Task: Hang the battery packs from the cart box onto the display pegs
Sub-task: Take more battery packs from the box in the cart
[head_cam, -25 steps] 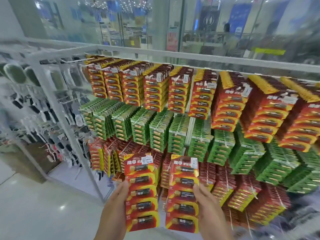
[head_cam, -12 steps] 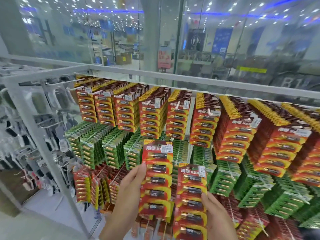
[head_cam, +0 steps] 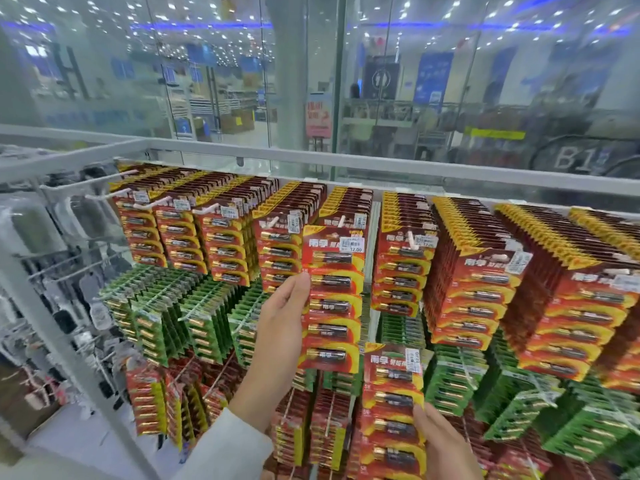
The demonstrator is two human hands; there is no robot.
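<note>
My left hand (head_cam: 282,327) holds a red battery pack (head_cam: 333,299) by its left edge, raised in front of the top row of red packs, its top close to a white peg tip (head_cam: 342,221). Lower down, my right hand (head_cam: 441,441) grips a second red battery pack (head_cam: 393,410) at its right edge, in front of the green and lower red rows. The top-row pegs (head_cam: 412,241) carry thick stacks of the same red packs. The cart box is out of view.
A white frame rail (head_cam: 381,166) runs above the display, with glass behind it. Green packs (head_cam: 194,317) fill the middle row and red packs (head_cam: 156,403) the bottom one. A white upright post (head_cam: 52,306) and a rack of dark items (head_cam: 41,258) stand at left.
My left hand has lifted its pack from the lower rows up to the top row of pegs. My right hand rose a little with its pack. The view tilted upward and closer.
</note>
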